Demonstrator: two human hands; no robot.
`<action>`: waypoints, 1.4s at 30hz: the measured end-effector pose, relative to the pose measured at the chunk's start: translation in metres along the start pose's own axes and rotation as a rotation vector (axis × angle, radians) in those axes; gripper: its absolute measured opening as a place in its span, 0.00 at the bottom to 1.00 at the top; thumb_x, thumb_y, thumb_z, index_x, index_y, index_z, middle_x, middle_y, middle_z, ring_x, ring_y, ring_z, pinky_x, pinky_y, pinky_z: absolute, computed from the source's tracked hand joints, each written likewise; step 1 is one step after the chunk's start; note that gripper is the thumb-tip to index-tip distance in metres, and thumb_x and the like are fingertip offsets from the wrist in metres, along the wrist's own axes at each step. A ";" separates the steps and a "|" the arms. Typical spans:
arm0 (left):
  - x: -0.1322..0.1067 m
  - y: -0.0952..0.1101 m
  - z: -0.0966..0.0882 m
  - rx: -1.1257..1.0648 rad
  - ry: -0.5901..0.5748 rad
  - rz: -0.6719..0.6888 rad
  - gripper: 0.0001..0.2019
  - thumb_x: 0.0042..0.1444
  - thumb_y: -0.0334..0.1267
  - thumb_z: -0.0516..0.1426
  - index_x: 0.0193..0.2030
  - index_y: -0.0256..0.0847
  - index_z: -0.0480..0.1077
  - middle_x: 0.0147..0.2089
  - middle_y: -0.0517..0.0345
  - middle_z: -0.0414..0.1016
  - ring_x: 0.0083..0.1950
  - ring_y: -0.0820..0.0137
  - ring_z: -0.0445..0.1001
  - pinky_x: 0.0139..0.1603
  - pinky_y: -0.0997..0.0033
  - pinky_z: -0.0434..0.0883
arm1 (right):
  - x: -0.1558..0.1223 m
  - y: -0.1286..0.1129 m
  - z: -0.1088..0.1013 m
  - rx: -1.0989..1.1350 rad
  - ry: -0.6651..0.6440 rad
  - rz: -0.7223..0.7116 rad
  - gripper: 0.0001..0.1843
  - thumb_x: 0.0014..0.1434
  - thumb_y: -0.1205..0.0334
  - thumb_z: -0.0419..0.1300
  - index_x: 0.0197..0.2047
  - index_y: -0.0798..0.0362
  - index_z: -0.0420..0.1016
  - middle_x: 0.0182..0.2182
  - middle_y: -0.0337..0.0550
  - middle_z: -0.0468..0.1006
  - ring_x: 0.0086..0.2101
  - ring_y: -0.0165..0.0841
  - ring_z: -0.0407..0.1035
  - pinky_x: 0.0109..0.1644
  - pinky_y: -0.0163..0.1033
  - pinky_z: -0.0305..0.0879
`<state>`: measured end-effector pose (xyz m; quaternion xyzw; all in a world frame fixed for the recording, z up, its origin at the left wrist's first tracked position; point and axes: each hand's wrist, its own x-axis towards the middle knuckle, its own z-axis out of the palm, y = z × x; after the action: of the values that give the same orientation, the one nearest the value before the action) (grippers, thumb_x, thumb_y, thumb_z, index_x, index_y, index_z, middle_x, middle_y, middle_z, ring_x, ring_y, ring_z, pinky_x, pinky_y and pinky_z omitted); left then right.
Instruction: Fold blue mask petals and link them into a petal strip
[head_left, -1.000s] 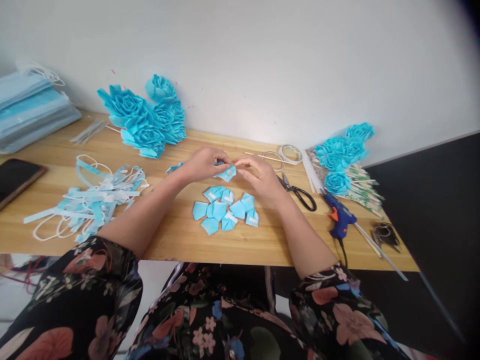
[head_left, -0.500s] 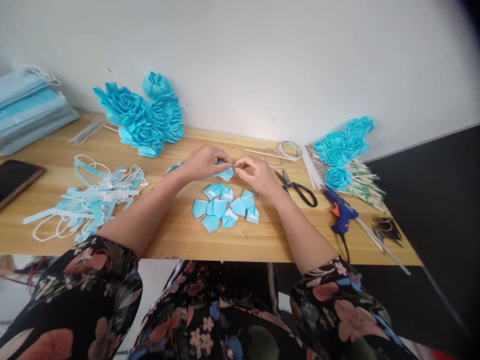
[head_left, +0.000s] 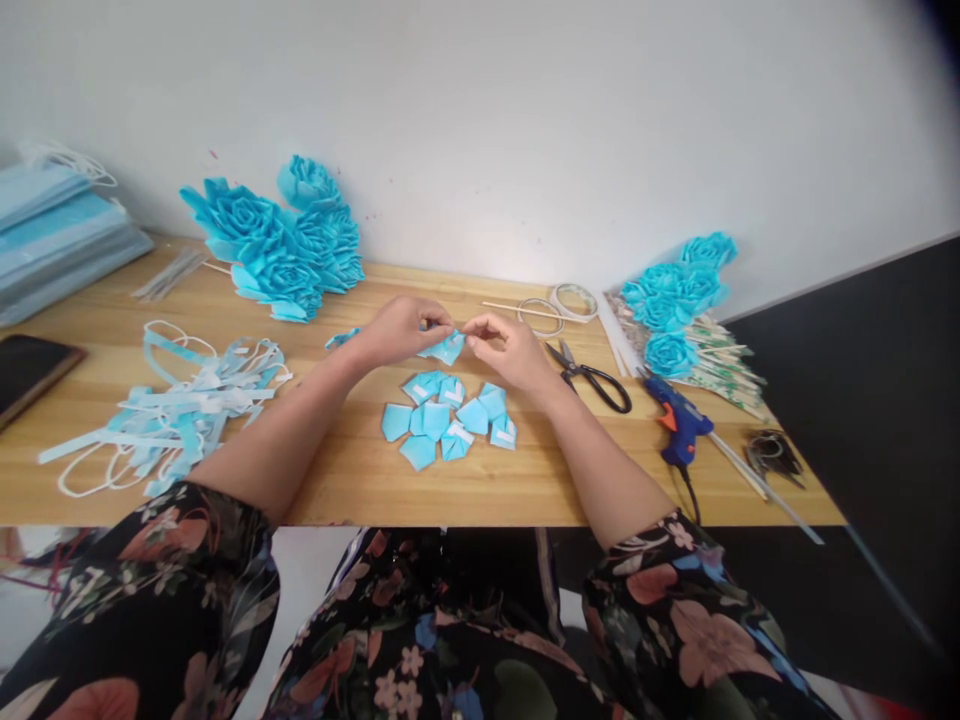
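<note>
Between my two hands is a small light-blue folded petal piece (head_left: 448, 347). The fingers of my left hand (head_left: 405, 328) are pinched on its upper edge. My right hand (head_left: 507, 346) closes thumb and finger at the piece's right corner, and the fingertips of both hands almost meet there. Just nearer to me lies a cluster of several folded blue petals (head_left: 430, 420), some with white strips on them. Another blue scrap (head_left: 343, 338) shows partly behind my left wrist.
At left lie cut mask strips (head_left: 202, 400), a phone (head_left: 34, 370) and stacked masks (head_left: 64, 235). Blue fabric flowers (head_left: 285, 240) stand at the back. On the right are scissors (head_left: 600, 385), tape rolls (head_left: 574, 301), a glue gun (head_left: 679, 425), smaller flowers (head_left: 679, 290) and wire (head_left: 772, 455).
The whole view has shifted slightly. Both hands keep their pinch at the petal piece, which seems tilted a little differently between the fingers.
</note>
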<state>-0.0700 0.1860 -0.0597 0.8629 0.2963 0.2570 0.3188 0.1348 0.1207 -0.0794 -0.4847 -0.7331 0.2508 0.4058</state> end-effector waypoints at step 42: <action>-0.001 -0.005 -0.013 -0.039 -0.048 -0.028 0.17 0.54 0.43 0.54 0.42 0.35 0.80 0.34 0.57 0.79 0.33 0.71 0.70 0.34 0.74 0.65 | 0.000 -0.005 -0.011 -0.215 0.093 -0.377 0.08 0.59 0.67 0.57 0.39 0.45 0.74 0.49 0.43 0.78 0.52 0.42 0.69 0.60 0.54 0.61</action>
<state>-0.0804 0.1934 -0.0546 0.8581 0.2955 0.2377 0.3461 0.1412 0.1178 -0.0698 -0.3906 -0.8137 0.0682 0.4251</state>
